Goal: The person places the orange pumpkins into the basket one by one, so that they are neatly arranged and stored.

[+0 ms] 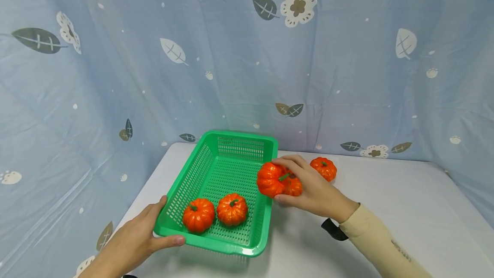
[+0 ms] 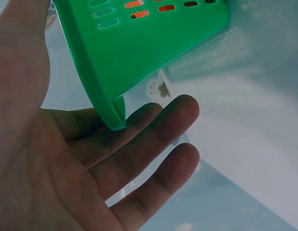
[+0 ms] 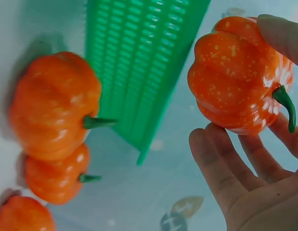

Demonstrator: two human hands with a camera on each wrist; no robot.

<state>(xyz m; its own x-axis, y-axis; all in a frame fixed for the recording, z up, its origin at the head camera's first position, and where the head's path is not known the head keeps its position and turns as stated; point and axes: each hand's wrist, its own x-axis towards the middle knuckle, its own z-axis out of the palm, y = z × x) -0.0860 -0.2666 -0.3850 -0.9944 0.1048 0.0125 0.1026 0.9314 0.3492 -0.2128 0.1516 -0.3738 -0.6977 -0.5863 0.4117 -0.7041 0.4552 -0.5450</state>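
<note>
A green plastic basket (image 1: 210,241) with slotted walls stands on the white table. My left hand (image 1: 140,235) grips its near left corner, thumb on the front rim and fingers against the outer side. In the left wrist view the other fingers (image 2: 139,163) extend loosely below the rim. My right hand (image 1: 308,183) holds an orange toy pumpkin (image 1: 269,180) over the basket's right rim, pinched between thumb and fingers; its green stem (image 3: 284,103) points toward the palm. Two pumpkins, one left (image 1: 198,216) and one right (image 1: 232,210), sit in the basket's near end.
Right of the basket, another pumpkin (image 1: 294,187) shows partly behind my right hand, and one more (image 1: 323,168) lies farther back. The right wrist view has three pumpkins, the largest (image 3: 55,106) uppermost. A blue patterned curtain (image 1: 231,55) hangs behind the table (image 1: 386,209).
</note>
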